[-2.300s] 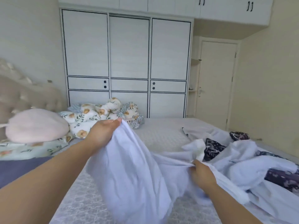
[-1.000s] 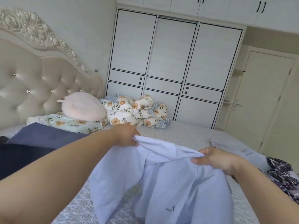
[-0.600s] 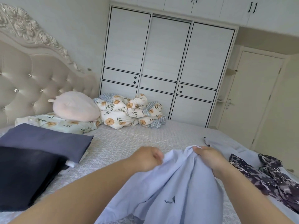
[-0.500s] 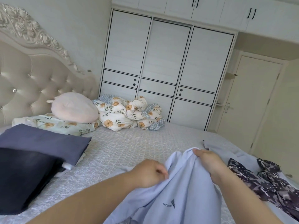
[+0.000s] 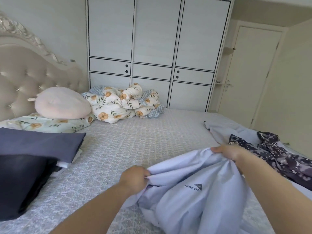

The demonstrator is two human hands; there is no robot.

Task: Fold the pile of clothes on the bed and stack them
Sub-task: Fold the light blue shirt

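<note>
Two bare, sleeveless forearms, no jewellery

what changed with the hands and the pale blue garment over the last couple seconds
Both hands, left and right, brought the pale blue garment down from chest height toward the bed, drawing closer together. Each still grips its top edge. The folded dark stack and patterned clothes stayed put.
</note>
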